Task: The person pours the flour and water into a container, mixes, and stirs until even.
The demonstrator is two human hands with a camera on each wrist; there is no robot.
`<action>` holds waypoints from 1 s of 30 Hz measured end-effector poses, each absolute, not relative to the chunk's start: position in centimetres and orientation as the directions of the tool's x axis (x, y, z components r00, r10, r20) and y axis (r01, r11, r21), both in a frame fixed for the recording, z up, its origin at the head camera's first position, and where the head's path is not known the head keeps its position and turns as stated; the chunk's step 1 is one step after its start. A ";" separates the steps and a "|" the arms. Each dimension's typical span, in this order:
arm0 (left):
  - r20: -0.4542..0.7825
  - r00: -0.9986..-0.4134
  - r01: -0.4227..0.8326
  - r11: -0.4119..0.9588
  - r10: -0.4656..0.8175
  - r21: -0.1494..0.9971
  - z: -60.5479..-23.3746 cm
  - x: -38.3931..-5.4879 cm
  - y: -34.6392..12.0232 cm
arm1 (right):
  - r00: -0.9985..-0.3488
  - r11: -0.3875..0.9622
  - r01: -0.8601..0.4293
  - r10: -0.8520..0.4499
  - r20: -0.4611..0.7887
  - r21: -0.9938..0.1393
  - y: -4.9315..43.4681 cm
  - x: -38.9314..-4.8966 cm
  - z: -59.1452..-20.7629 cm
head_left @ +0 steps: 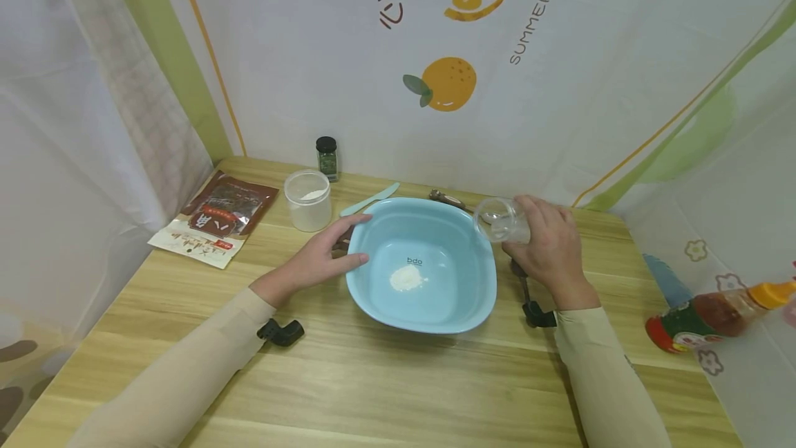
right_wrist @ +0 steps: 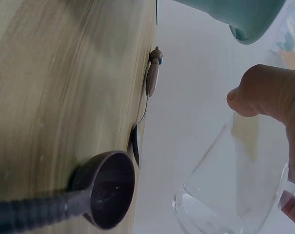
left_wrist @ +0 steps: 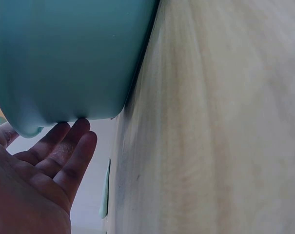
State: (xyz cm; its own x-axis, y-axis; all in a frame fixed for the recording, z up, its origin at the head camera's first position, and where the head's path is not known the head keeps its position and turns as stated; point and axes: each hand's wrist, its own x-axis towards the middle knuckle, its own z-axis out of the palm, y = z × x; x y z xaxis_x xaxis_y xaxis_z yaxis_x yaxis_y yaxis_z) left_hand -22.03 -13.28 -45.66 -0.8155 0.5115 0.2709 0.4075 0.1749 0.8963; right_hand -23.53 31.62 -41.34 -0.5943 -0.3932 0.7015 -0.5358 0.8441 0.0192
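Observation:
A light blue basin (head_left: 435, 310) stands on the table with a small heap of white powder (head_left: 407, 278) on its floor. My left hand (head_left: 320, 259) grips its left rim, thumb over the edge. In the left wrist view, fingertips (left_wrist: 81, 126) touch the basin's outer wall. My right hand (head_left: 547, 247) holds a clear cup (head_left: 505, 220), tilted with its mouth towards the basin's right rim. The cup looks to hold some clear liquid, but I cannot tell how much. In the right wrist view the thumb (right_wrist: 264, 90) lies along the cup's side.
Behind the basin are a clear tub (head_left: 309, 206) of white powder, a green-filled jar (head_left: 327, 157), a pale blue knife (head_left: 373, 199) and a brown-handled spoon (head_left: 446, 199). A food packet (head_left: 218, 216) lies left. Near the right hand is a dark scoop (right_wrist: 110, 190); farther right, a sauce bottle (head_left: 709, 320).

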 end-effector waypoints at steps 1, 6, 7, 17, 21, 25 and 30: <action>0.269 -0.816 0.406 0.177 0.511 0.896 -45.6 -22.0 -13.3 | -0.594 0.845 -0.535 -0.393 0.702 0.021 31.6 -23.5 -41.3; 0.265 -0.817 0.404 0.180 0.512 0.897 -45.6 -22.0 -13.2 | -0.589 0.845 -0.533 -0.398 0.704 0.032 31.6 -23.6 -41.4; 0.264 -0.817 0.403 0.181 0.512 0.897 -45.6 -22.0 -13.2 | -0.586 0.844 -0.535 -0.399 0.705 0.034 31.6 -23.6 -41.4; 0.264 -0.819 0.406 0.190 0.509 0.894 -45.6 -22.0 -13.3 | -0.567 0.841 -0.539 -0.404 0.717 0.048 31.4 -23.7 -41.5; 0.266 -0.818 0.407 0.186 0.510 0.894 -45.7 -22.1 -13.2 | -0.571 0.841 -0.539 -0.410 0.711 0.052 31.5 -23.7 -41.4; 0.267 -0.818 0.408 0.185 0.510 0.894 -45.7 -22.1 -13.2 | -0.582 0.845 -0.531 -0.414 0.700 0.058 31.5 -23.6 -41.4; 0.261 -0.819 0.401 0.183 0.510 0.898 -45.5 -22.0 -13.2 | -0.596 0.846 -0.529 -0.428 0.679 0.068 31.5 -23.5 -41.2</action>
